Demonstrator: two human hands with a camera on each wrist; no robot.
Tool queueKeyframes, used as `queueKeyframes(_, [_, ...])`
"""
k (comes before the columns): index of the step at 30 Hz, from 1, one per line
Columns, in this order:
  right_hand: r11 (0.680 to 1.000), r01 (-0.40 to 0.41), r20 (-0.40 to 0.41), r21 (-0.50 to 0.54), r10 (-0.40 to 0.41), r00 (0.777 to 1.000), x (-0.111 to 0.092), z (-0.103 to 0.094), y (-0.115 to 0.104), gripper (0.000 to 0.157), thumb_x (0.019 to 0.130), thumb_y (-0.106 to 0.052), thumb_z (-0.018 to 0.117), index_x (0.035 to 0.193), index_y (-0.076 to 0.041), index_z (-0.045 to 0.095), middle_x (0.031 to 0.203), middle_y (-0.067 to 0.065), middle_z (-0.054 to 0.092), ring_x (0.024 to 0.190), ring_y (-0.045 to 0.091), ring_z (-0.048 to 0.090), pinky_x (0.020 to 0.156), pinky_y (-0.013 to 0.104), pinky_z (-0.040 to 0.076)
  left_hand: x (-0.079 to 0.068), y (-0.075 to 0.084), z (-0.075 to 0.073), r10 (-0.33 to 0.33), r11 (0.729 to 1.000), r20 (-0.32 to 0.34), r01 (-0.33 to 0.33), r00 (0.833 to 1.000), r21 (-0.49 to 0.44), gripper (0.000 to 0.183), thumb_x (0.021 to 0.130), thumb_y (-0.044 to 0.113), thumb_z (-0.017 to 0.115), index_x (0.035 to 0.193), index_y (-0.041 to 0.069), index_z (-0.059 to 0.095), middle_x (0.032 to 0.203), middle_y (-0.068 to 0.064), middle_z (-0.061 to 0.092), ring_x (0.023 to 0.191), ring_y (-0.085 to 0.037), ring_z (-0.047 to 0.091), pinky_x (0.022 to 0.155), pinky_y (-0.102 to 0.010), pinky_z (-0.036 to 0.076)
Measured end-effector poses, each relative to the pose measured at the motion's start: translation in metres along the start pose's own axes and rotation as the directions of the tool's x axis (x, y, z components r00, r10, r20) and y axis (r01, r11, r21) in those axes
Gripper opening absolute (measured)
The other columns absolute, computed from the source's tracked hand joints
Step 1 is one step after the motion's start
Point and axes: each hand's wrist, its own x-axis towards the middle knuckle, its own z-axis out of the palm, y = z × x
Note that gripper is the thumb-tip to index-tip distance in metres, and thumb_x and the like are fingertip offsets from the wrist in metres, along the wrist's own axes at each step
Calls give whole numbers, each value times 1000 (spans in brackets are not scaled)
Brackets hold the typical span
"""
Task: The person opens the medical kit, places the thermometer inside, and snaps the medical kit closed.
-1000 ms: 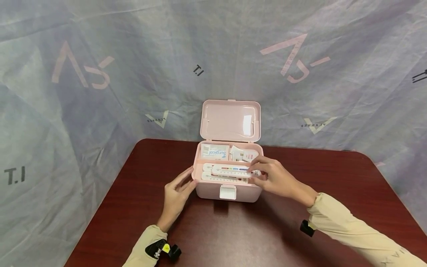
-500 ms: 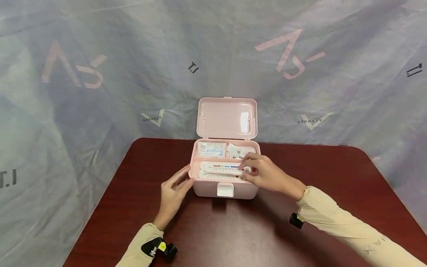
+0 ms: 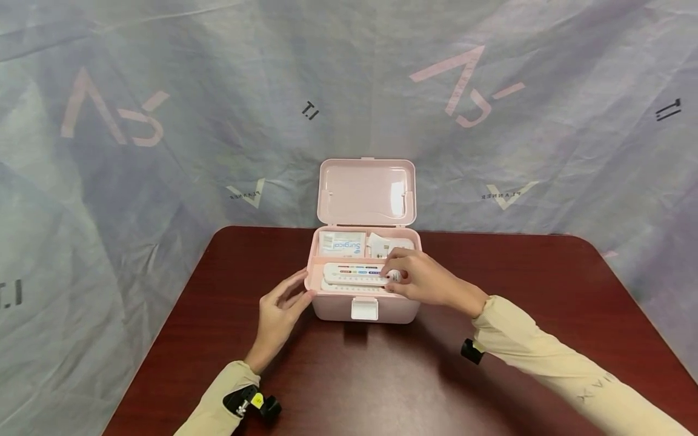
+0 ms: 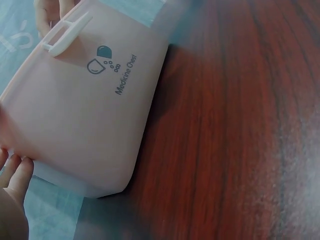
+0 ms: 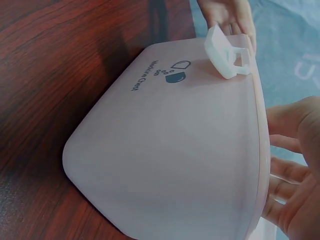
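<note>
A pink medicine chest [image 3: 329, 309] stands with its lid [image 3: 366, 192] raised. My right hand [image 3: 428, 280] reaches over its right side and pinches the right end of a flat white thermometer [image 3: 354, 274] with coloured bars and a scale. That thermometer lies low in the front compartment, over another white thermometer [image 3: 349, 288]; the fingers hide its right end. At the left rim, the fingers and thumb of my left hand [image 3: 277, 319] rest against the chest's front corner. In the left wrist view, fingertips [image 4: 22, 172] touch the chest wall.
Behind the divider lie a packet marked Surgical [image 3: 342, 243] and several white packets [image 3: 388, 245] on the right. A white latch [image 3: 365, 309] hangs at the chest's front. The dark red table [image 3: 349, 381] meets a grey cloth backdrop [image 3: 262, 139].
My right hand has shifted the upper thermometer leftward within the front compartment, over the others. My left hand keeps its place at the chest's corner. The head view has shifted slightly.
</note>
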Motion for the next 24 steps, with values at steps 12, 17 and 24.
queueKeyframes(12, [999, -36, 36, 28, 35, 999, 4, 3, 1, 11, 80, -8, 73, 91, -10, 71, 90, 0, 60, 65, 12, 54, 58, 21, 46, 4, 9, -7, -6, 999, 72, 3, 997, 48, 40, 82, -5, 70, 120, -12, 57, 123, -28, 56, 116, -39, 53, 88, -39, 51])
queueKeyframes(17, [999, -27, 23, 27, 26, 999, 4, 1, 0, 13, 79, -8, 74, 92, -9, 72, 92, 0, 61, 69, 13, 56, 62, 23, 48, 7, 15, -4, -18, 998, 88, 12, 996, 61, 41, 83, -4, 70, 120, -12, 56, 127, -28, 51, 116, -38, 52, 90, -46, 49])
queueKeyframes(24, [999, -38, 9, 11, 37, 999, 2, -3, -1, 12, 80, -9, 73, 92, -9, 72, 92, 0, 61, 67, 13, 55, 60, 23, 46, 9, 20, 0, -44, 994, 82, 35, 996, 103, 42, 83, -5, 69, 123, -10, 55, 127, -26, 49, 115, -37, 51, 91, -53, 46])
